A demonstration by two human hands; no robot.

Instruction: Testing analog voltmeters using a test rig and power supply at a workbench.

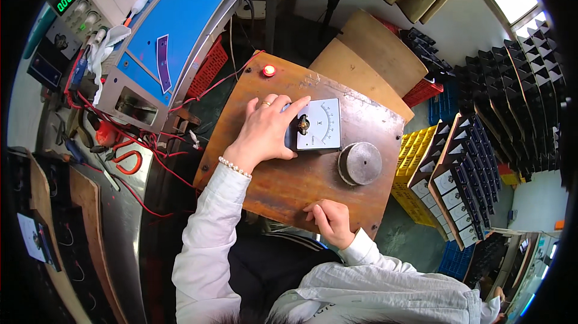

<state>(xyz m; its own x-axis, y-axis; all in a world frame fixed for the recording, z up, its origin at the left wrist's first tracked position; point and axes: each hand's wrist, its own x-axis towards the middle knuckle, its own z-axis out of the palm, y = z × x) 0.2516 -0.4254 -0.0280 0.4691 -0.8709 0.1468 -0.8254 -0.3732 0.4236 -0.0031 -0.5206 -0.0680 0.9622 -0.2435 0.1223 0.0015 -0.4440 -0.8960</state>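
Fingers point(294, 109) of left hand point(265, 130) spread, clasping white-faced meter point(327, 120); right hand point(333, 221) curled in, near round metal block point(365, 162)

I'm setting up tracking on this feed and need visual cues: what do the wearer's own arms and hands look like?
Both arms wear long, pale, whitish sleeves, wrinkled. The left hand is ungloved, with a gold-coloured ring and a bracelet of pale, pearl-like beads at the wrist. The right hand is ungloved too; no jewellery shows on it.

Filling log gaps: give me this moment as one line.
left hand: gripping meter | right hand: curled | metal disc: beside meter | red light: lit
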